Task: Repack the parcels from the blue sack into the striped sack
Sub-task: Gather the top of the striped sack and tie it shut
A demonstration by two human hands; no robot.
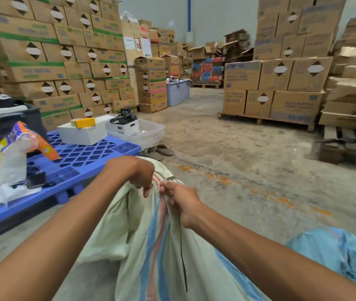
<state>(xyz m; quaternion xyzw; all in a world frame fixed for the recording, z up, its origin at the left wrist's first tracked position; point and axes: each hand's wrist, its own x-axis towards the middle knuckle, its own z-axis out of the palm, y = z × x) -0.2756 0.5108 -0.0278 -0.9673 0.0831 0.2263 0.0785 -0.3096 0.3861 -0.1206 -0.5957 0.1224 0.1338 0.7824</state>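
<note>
Striped sack (151,246) sits dead ahead: soft woven cloth, limp. Contents hidden, probably heavy. Left hand (139,172) and right hand (180,200) both pinch its bunched mouth, so grab there. Blue sack (342,253) lies lower right.

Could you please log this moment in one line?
left hand: grips striped sack mouth | right hand: pinches it | blue sack: at right

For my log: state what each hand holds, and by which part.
The left hand and the right hand both grip the pale woven sack with blue and red stripes by its gathered mouth.
</note>
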